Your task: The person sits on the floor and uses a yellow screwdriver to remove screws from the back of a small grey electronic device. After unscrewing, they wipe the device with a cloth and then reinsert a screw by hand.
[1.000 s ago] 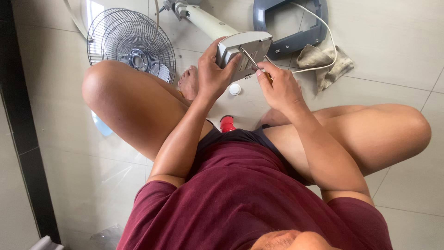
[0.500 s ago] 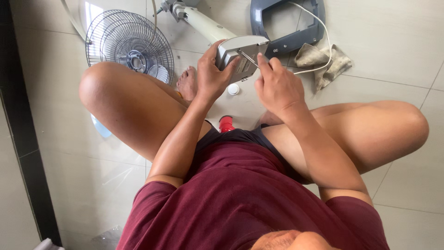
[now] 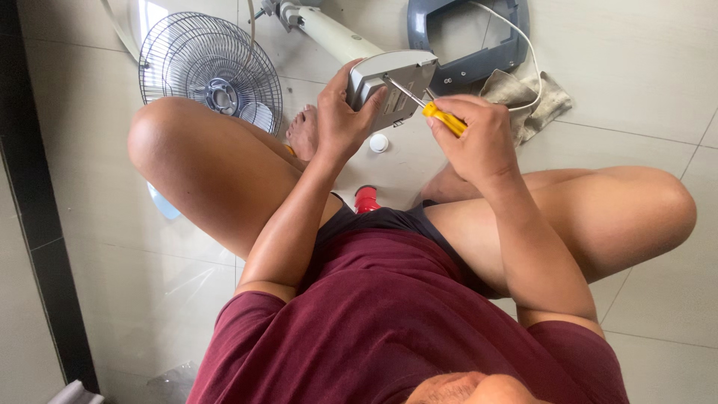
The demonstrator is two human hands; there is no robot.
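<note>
Screwdriver (image 3: 430, 106), yellow-handled, sits clamped in the right hand (image 3: 475, 142), tip against the grey control box (image 3: 393, 86). Left hand (image 3: 340, 120) grips the box above the knees, its palm side hidden.

A grey fan housing (image 3: 396, 86) sits tilted above the floor, a yellow-handled screwdriver (image 3: 426, 105) seemingly touching it.

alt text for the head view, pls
Seated on a tiled floor, the left hand holds a grey fan control housing while the right hand works a yellow-handled screwdriver against it. A wire fan guard lies nearby.
</note>
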